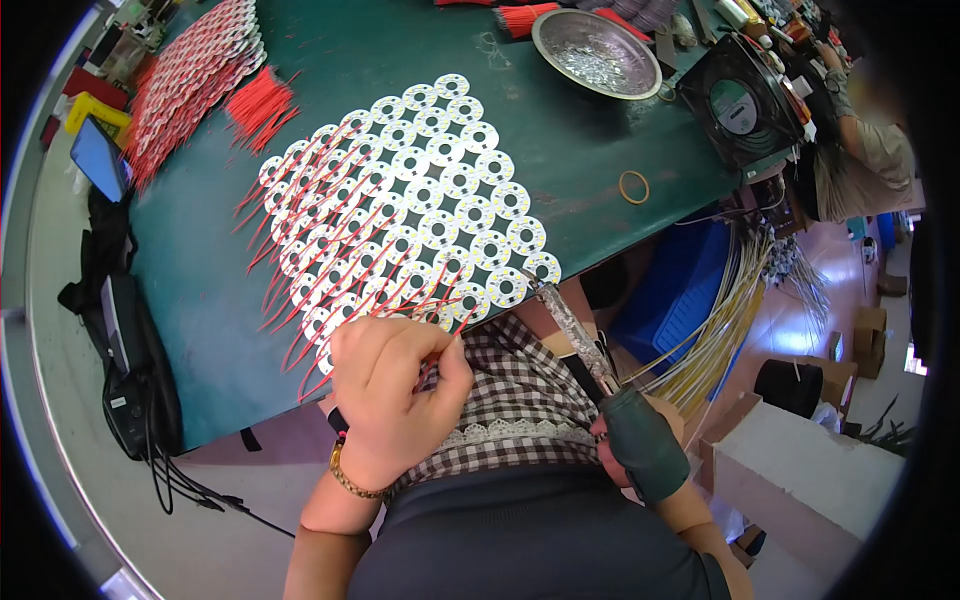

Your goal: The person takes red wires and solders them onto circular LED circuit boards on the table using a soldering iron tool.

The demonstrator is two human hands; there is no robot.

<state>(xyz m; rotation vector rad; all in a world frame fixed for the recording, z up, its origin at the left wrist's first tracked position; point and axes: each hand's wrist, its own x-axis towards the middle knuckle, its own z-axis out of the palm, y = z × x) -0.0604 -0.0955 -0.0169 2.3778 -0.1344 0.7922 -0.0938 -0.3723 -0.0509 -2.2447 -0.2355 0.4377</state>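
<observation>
Nearest is a dark shirt (520,540), and past it lies a brown and white checked cloth (500,395) with a lace strip. The right hand (668,415) is closed around the dark green grip of a long tool (572,325). The tool's thin, dirty metal part points up to the near right corner of the white sheet (440,230). The left hand (395,385) is at the sheet's near edge, fingers curled in and narrow, thumb close to them. I cannot tell if they pinch a wire.

The sheet lies flat on the green table (590,150), by its near edge. It is made of lots of little white rings, side by side in slanted rows. Each ring has a round hole in the middle and tiny yellow squares around it. Between the rings are dark gaps like little stars. Thin red wires (350,225) lie slanting over its left and near parts, and many poke out past its left side. The right part is plain white and yellow.

To the right, a blue bin (680,290) sits low by long, thin rods (715,345). Farther off are a yellow loop (622,187), a black fan (735,105), a metal bowl (640,80) with shiny bits, a red wire bunch (262,110), and a big pile of ringed sheets (195,75). Another person (880,160) is far right.
</observation>
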